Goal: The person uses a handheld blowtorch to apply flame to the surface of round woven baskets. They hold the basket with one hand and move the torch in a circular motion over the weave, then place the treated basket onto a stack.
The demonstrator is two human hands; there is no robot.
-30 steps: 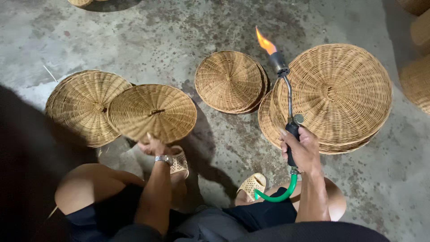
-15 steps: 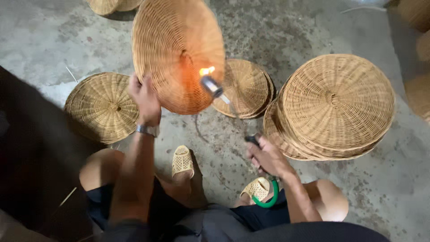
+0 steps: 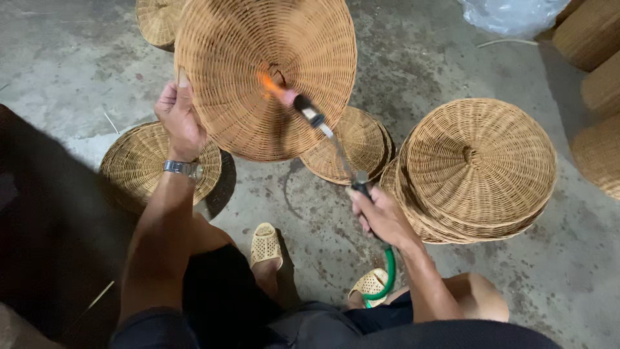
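Basket workshop: stacked wicker lids (image 3: 478,168), concrete floor (image 3: 84,58)

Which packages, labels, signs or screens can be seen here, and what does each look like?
Clear plastic bag: top right corner, on the concrete floor, crumpled, see-through with whitish glints.
Band on the torch: a pale ring around the tube near the flame, too small to make out further.
No signs or screens are in view.

A stack of woven lids (image 3: 478,168) sits on the concrete floor (image 3: 77,58). Left of it lies 1 woven lid (image 3: 352,145), farther left another (image 3: 139,165). A plastic bag (image 3: 513,13) lies beyond the stack.
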